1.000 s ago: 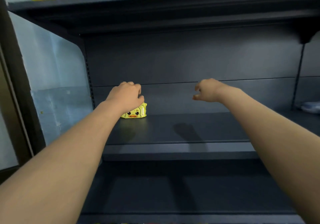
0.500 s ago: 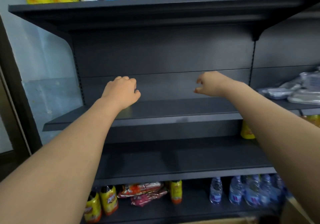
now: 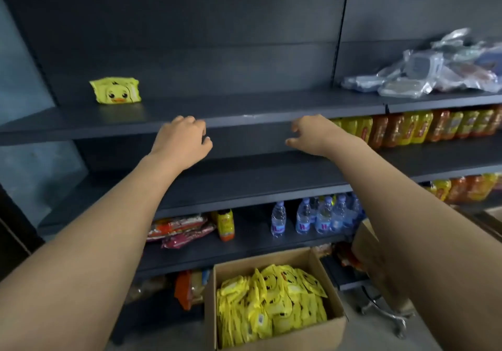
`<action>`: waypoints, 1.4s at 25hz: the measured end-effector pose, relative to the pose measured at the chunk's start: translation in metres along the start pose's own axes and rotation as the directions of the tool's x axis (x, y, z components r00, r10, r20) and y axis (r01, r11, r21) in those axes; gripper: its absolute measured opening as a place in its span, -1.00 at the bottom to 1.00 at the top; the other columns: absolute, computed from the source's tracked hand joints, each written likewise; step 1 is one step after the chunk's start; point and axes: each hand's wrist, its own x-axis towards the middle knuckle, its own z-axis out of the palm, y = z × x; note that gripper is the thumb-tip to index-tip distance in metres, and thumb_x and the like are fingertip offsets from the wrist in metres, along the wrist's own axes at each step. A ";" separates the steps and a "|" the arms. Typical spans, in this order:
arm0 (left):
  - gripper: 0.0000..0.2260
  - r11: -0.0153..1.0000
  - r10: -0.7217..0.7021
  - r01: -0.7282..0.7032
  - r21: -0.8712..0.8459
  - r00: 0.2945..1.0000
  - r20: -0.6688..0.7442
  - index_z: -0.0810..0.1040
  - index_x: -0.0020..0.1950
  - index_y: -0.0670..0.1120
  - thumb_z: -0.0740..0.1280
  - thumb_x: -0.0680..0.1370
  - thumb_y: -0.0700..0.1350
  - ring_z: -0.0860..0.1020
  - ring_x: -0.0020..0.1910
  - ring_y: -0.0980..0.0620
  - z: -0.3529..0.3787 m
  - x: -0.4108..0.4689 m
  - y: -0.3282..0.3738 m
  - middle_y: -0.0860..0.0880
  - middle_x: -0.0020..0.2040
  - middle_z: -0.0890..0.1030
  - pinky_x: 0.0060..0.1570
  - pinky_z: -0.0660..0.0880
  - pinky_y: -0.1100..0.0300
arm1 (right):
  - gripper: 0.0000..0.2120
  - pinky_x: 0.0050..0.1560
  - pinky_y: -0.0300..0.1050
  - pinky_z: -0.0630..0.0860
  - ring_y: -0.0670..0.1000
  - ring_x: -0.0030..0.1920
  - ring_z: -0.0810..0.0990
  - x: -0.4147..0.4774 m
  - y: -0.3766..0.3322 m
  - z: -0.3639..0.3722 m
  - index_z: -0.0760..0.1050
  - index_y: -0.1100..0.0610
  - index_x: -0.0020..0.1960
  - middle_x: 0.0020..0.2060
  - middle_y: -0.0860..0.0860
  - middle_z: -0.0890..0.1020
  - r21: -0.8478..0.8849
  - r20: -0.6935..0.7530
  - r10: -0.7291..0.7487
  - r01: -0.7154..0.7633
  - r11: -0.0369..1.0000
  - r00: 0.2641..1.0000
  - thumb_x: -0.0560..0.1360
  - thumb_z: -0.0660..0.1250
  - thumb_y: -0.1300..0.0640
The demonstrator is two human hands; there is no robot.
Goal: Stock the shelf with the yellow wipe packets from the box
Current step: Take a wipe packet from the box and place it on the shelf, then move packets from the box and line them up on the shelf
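This is a shop, seen from in front of its display racks. Dark metal shelving [image 3: 244, 122] runs in several tiers, with a slotted upright between bays. Goods stand in repeated rows of one kind. Water bottles [image 3: 320, 216] with matching labels are grouped on a lower tier. Yellow-and-orange packs [image 3: 402, 128] line the front edges of the right-hand tiers (their labels are too blurred to read). Clear-wrapped goods [image 3: 423, 76] are piled at the right end of the upper shelf, and a single yellow duck-faced packet [image 3: 115, 90] sits near its left end. On the floor stands an open cardboard box [image 3: 312, 339] filled with many more yellow packets [image 3: 271, 304].
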 end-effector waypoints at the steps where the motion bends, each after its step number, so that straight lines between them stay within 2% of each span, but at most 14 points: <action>1: -0.76 1.000 0.013 -0.012 -0.018 1.000 0.028 0.49 0.06 -0.13 0.16 0.56 -0.02 0.44 0.10 -0.10 0.019 -0.002 0.011 -0.09 0.05 0.53 0.01 0.40 0.03 | -0.60 0.08 -0.02 0.47 0.19 0.14 0.49 0.000 0.014 0.017 0.44 0.25 0.23 0.15 0.18 0.54 -0.004 0.020 0.009 -0.009 1.000 1.000 0.56 0.23 -0.02; 7: -0.75 0.997 0.010 0.003 -0.073 0.985 0.172 0.51 0.10 -0.15 0.19 0.55 -0.03 0.45 0.10 -0.13 0.149 -0.005 0.089 -0.12 0.07 0.54 0.00 0.41 0.01 | -0.62 0.10 -0.02 0.42 0.20 0.20 0.46 0.019 0.104 0.137 0.43 0.23 0.24 0.19 0.19 0.52 0.012 0.224 0.012 -0.015 1.000 0.974 0.54 0.23 0.00; 10: -0.77 0.995 -0.029 0.056 -0.080 0.952 0.306 0.52 0.06 -0.16 0.21 0.53 -0.05 0.47 0.09 -0.14 0.219 -0.019 0.121 -0.12 0.04 0.55 0.00 0.42 0.00 | -0.68 0.08 -0.01 0.45 0.21 0.18 0.48 0.024 0.146 0.211 0.45 0.23 0.17 0.14 0.19 0.52 0.006 0.349 -0.022 0.021 1.000 0.937 0.52 0.22 0.05; 14: -0.79 0.983 -0.079 0.145 -0.110 0.884 0.460 0.53 0.03 -0.15 0.22 0.52 -0.05 0.47 0.09 -0.11 0.289 -0.054 0.138 -0.09 0.03 0.56 0.00 0.46 0.00 | -0.70 0.05 -0.02 0.47 0.18 0.14 0.52 0.019 0.177 0.294 0.47 0.21 0.18 0.11 0.18 0.55 0.021 0.539 -0.011 -0.001 1.000 0.842 0.55 0.18 0.07; 18: -0.75 0.973 -0.102 0.205 -0.104 0.789 0.606 0.51 0.13 -0.10 0.19 0.55 -0.01 0.48 0.14 -0.03 0.357 -0.100 0.147 -0.03 0.11 0.55 0.02 0.44 0.09 | -0.67 0.08 -0.02 0.48 0.18 0.18 0.49 0.009 0.189 0.379 0.47 0.22 0.19 0.14 0.17 0.55 0.061 0.664 -0.030 -0.015 0.998 0.747 0.54 0.23 0.02; 21: -0.73 0.959 -0.090 0.251 -0.132 0.708 0.700 0.52 0.14 -0.12 0.19 0.55 -0.02 0.48 0.12 -0.05 0.411 -0.138 0.150 -0.05 0.11 0.56 0.01 0.47 0.08 | -0.67 0.00 -0.06 0.48 0.17 0.12 0.53 0.005 0.196 0.436 0.46 0.22 0.20 0.09 0.17 0.57 0.058 0.716 0.010 -0.073 0.996 0.698 0.55 0.23 0.02; 25: -0.74 0.910 -0.107 0.382 -0.159 0.589 0.801 0.52 0.14 -0.13 0.21 0.55 -0.04 0.50 0.07 -0.05 0.473 -0.178 0.159 -0.06 0.11 0.55 -0.05 0.44 0.14 | -0.75 -0.13 -0.09 0.49 0.08 -0.10 0.51 -0.005 0.207 0.505 0.43 0.21 0.12 -0.14 0.07 0.50 0.010 0.767 0.145 -0.237 0.971 0.626 0.56 0.21 0.05; 27: -0.75 0.875 -0.122 0.456 -0.165 0.536 0.835 0.52 0.12 -0.14 0.21 0.55 -0.04 0.51 0.07 -0.04 0.499 -0.190 0.164 -0.06 0.10 0.55 -0.07 0.44 0.12 | -0.75 -0.16 -0.07 0.51 0.07 -0.13 0.53 -0.008 0.210 0.538 0.44 0.22 0.08 -0.17 0.06 0.51 0.003 0.783 0.195 -0.317 0.949 0.591 0.57 0.20 0.04; 29: -0.77 0.819 -0.147 0.546 -0.178 0.498 0.854 0.53 0.10 -0.15 0.23 0.54 -0.05 0.53 0.05 -0.04 0.521 -0.199 0.170 -0.07 0.08 0.57 -0.08 0.47 0.11 | -0.79 -0.25 -0.10 0.49 0.06 -0.20 0.54 -0.011 0.215 0.564 0.44 0.21 -0.04 -0.20 0.07 0.54 -0.007 0.769 0.261 -0.401 0.916 0.583 0.57 0.19 0.05; 32: -0.79 0.730 -0.197 0.659 -0.180 0.455 0.868 0.54 0.05 -0.16 0.25 0.54 -0.06 0.55 0.00 -0.04 0.547 -0.203 0.180 -0.08 0.04 0.59 -0.10 0.51 0.08 | -0.72 -0.44 -0.19 0.27 0.02 -0.40 0.41 -0.014 0.218 0.596 0.35 0.16 -0.29 -0.41 0.03 0.44 -0.032 0.713 0.442 -0.604 0.797 0.545 0.56 0.18 0.07; 33: -0.79 0.709 -0.213 0.684 -0.174 0.443 0.871 0.54 0.05 -0.16 0.24 0.54 -0.06 0.54 0.00 -0.04 0.553 -0.203 0.185 -0.07 0.04 0.59 -0.11 0.51 0.08 | -0.69 -0.45 -0.20 0.25 0.05 -0.39 0.41 -0.016 0.218 0.604 0.34 0.16 -0.31 -0.43 0.03 0.41 -0.023 0.698 0.497 -0.677 0.735 0.516 0.56 0.18 0.06; 35: -0.78 0.697 -0.253 0.704 -0.134 0.416 0.873 0.53 0.08 -0.14 0.21 0.55 -0.05 0.54 0.01 -0.04 0.562 -0.201 0.193 -0.05 0.06 0.59 -0.12 0.46 0.13 | -0.70 -0.36 -0.17 0.36 0.11 -0.27 0.49 -0.019 0.220 0.617 0.43 0.20 -0.24 -0.36 0.07 0.50 0.009 0.661 0.569 -0.764 0.645 0.489 0.55 0.21 0.01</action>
